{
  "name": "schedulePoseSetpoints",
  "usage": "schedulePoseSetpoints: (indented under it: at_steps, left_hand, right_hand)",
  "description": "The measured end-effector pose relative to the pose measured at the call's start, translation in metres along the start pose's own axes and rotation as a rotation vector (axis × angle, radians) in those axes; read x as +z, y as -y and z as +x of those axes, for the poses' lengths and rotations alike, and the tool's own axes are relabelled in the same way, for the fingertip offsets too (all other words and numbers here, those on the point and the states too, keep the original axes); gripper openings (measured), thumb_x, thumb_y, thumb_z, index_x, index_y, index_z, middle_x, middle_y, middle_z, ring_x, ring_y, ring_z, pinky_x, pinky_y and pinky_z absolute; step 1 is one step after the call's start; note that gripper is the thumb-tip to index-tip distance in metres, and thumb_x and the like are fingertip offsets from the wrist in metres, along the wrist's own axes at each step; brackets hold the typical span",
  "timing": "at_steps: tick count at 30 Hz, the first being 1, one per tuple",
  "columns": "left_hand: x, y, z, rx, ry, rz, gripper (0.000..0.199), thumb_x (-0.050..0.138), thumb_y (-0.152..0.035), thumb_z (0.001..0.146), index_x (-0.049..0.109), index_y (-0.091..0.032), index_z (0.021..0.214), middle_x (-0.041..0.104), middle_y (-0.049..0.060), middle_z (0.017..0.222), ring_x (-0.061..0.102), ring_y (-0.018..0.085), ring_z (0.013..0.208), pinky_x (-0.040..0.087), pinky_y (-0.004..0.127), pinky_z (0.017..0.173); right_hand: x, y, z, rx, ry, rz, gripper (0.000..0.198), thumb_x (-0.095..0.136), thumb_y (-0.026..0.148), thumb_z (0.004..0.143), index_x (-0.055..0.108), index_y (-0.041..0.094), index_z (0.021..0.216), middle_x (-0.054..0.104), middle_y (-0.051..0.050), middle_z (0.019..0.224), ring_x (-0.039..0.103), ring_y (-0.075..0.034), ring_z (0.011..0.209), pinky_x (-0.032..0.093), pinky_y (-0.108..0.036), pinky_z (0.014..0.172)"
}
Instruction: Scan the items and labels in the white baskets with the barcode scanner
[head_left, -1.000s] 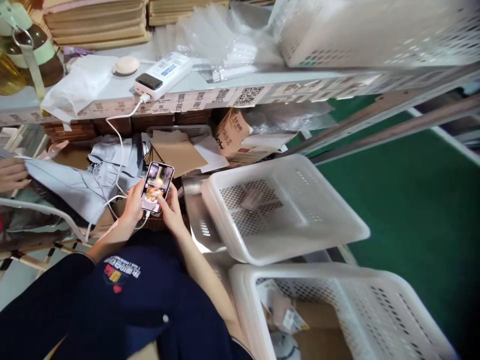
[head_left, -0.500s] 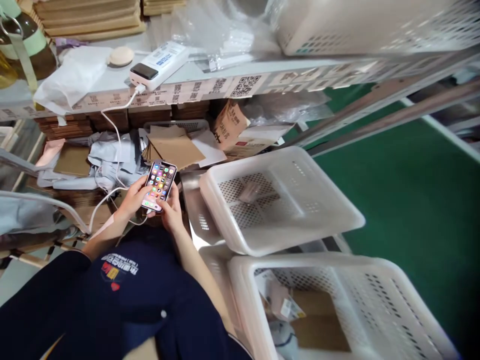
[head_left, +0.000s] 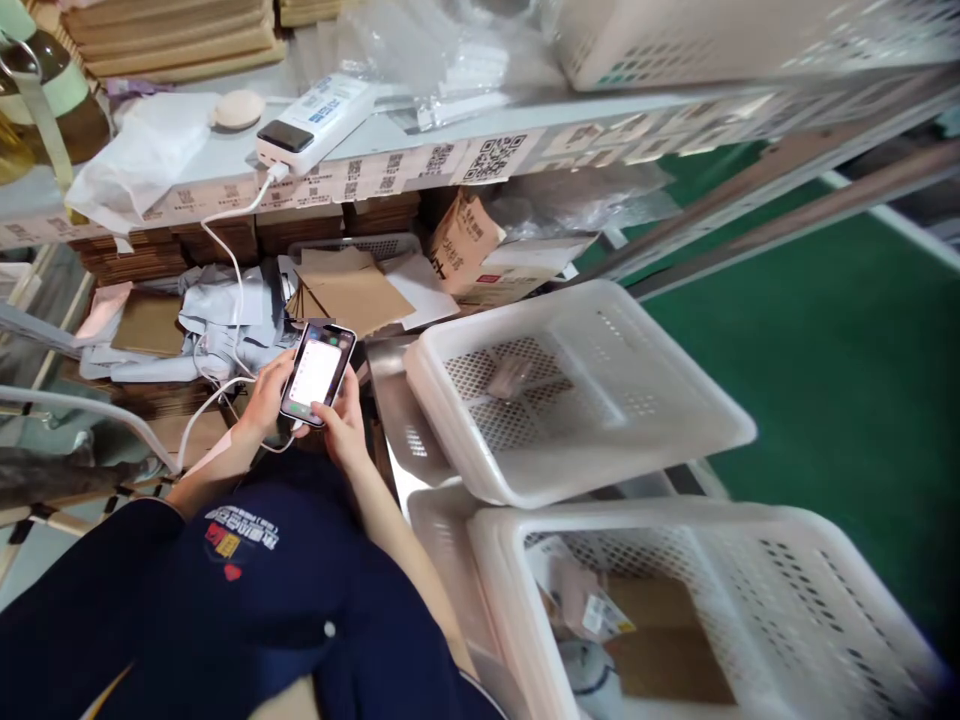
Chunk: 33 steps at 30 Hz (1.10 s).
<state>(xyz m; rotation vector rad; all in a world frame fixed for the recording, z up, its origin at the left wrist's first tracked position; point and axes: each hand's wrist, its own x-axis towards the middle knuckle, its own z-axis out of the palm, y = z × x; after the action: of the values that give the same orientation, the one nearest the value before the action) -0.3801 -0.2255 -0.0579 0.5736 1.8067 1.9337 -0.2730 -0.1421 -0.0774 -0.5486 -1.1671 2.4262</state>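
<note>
On the right side, the floor (head_left: 825,350) is green. A grey shelf (head_left: 232,150) crosses the upper part of the view, and its front edge bears printed labels (head_left: 495,158). Metal bars (head_left: 795,218) run slantwise at the right.

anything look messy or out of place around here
Mildly untidy: crumpled grey packaging lies heaped under the shelf, left of the phone, unlike the stacked cardboard near it, and a white bag on that shelf droops over its front edge. No spill shows.
</note>
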Motion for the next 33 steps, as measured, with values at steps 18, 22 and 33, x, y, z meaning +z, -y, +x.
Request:
schedulePoseSetpoints:
  at_steps: [18, 22, 33]
  left_hand:
    - [0.004, -0.010, -0.011, -0.034, -0.012, 0.051, 0.026, 0.068, -0.042, 0.085, 0.066, -0.017, 0.091, 0.069, 0.004, 0.083, 0.062, 0.018, 0.073, 0.048, 0.026, 0.064]
    - [0.002, -0.006, -0.010, 0.023, -0.054, 0.117, 0.046, 0.077, -0.041, 0.082, 0.059, -0.018, 0.118, 0.073, 0.009, 0.107, 0.070, 0.020, 0.084, 0.053, 0.028, 0.072]
    - [0.015, -0.013, -0.007, 0.035, -0.245, 0.587, 0.060, 0.091, -0.043, 0.075, 0.053, -0.021, 0.116, 0.071, 0.008, 0.101, 0.070, 0.029, 0.093, 0.049, 0.038, 0.086]
  right_hand:
    - [-0.003, -0.010, -0.015, -0.015, -0.007, -0.010, 0.103, 0.088, 0.039, 0.069, 0.034, 0.036, 0.156, 0.060, -0.009, 0.148, 0.062, -0.037, 0.131, 0.069, -0.051, 0.085]
    - [-0.006, -0.017, -0.020, 0.050, 0.054, -0.039, 0.106, 0.084, 0.038, 0.075, 0.023, 0.038, 0.162, 0.062, -0.009, 0.143, 0.071, -0.032, 0.111, 0.071, -0.047, 0.074]
    - [-0.009, -0.038, -0.022, -0.006, 0.101, -0.145, 0.101, 0.079, 0.037, 0.081, 0.020, 0.039, 0.163, 0.050, -0.011, 0.154, 0.068, -0.018, 0.085, 0.064, -0.031, 0.056]
